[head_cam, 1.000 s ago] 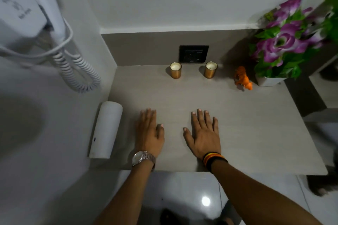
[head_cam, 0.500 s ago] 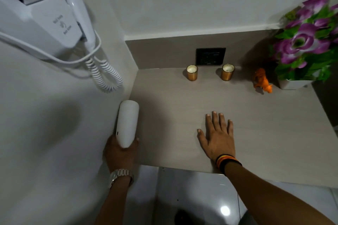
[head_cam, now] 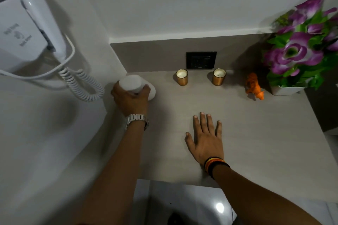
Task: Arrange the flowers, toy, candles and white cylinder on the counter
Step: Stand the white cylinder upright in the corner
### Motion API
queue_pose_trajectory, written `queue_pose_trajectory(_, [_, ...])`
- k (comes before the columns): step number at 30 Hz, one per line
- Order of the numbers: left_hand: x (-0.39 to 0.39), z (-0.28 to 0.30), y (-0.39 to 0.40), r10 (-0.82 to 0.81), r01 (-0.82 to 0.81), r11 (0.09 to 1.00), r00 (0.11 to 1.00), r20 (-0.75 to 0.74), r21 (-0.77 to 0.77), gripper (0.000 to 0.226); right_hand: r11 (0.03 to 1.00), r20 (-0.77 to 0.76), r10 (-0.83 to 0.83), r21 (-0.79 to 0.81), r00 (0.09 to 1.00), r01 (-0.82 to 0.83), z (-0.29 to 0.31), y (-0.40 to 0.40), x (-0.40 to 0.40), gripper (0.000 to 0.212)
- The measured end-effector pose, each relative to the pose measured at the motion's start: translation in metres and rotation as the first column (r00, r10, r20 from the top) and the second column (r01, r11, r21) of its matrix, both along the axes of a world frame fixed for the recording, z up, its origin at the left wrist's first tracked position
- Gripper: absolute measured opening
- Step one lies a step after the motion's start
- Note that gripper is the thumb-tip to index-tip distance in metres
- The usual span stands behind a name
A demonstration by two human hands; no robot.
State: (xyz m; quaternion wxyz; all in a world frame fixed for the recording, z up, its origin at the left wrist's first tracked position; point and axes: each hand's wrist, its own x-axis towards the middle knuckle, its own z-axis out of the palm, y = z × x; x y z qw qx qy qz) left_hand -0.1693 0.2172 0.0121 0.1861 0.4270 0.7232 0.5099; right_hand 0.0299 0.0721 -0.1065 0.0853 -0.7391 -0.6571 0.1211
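My left hand point(head_cam: 130, 101) grips the white cylinder point(head_cam: 130, 83), which stands upright in the counter's back left corner. My right hand point(head_cam: 205, 137) lies flat on the grey counter point(head_cam: 256, 133), fingers spread, holding nothing. Two gold candles point(head_cam: 182, 77) point(head_cam: 219, 76) stand side by side at the back wall. An orange toy animal point(head_cam: 254, 87) stands right of them. Purple flowers point(head_cam: 300, 49) in a white pot point(head_cam: 285, 90) fill the back right corner.
A white wall-mounted hair dryer point(head_cam: 27, 29) with a coiled cord point(head_cam: 80, 86) hangs on the left wall, close to the cylinder. A black socket plate point(head_cam: 201, 60) sits on the backsplash behind the candles. The counter's front edge runs just below my right wrist.
My left hand has left the counter, taken the cylinder lying at the left edge, and carried it to the back left corner, now upright. My right hand stayed flat.
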Motion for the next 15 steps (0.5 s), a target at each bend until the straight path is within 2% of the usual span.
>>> queue_pose_trajectory(7, [-0.003,0.011,0.085,-0.025,0.020,0.999,0.994,-0.107,-0.046,0.098,1.000,0.003,-0.002,-0.008,1.000,0.002,-0.004,0.001,0.000,0.078])
queue_pose_trajectory(15, [-0.030,0.014,0.146,0.082,-0.094,0.994,0.977,-0.195,-0.052,0.093,1.000,0.000,-0.010,-0.004,1.000,0.010,-0.010,0.002,0.001,0.079])
